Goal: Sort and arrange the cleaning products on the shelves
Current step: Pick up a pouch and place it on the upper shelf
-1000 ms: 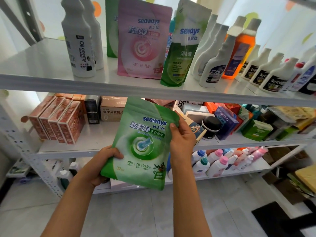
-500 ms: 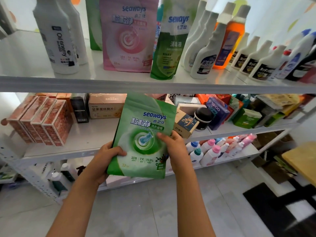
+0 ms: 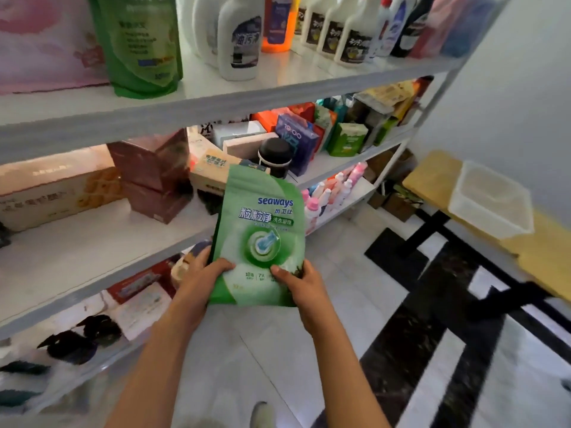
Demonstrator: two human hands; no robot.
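Observation:
A green Seaways laundry pouch (image 3: 259,233) stands upright in front of the white shelving unit (image 3: 191,111). My left hand (image 3: 200,279) grips its lower left corner, and my right hand (image 3: 301,284) grips its lower right corner, thumb on the front. On the top shelf stand a pink pouch (image 3: 46,41), a green refill pouch (image 3: 139,44), white bottles (image 3: 239,38) and an orange bottle (image 3: 278,29).
The middle shelf carries boxes (image 3: 55,193), a black jar (image 3: 276,157) and coloured cartons (image 3: 346,140). Pink-capped bottles (image 3: 327,193) fill a lower shelf. A yellow bench (image 3: 432,177) with a clear plastic bin (image 3: 491,199) stands at right, over black-and-white floor tiles.
The pouch has come down and to the right, away from the shelves. My right hand slid from the pouch's upper edge to its lower right corner. The view swung right and downward.

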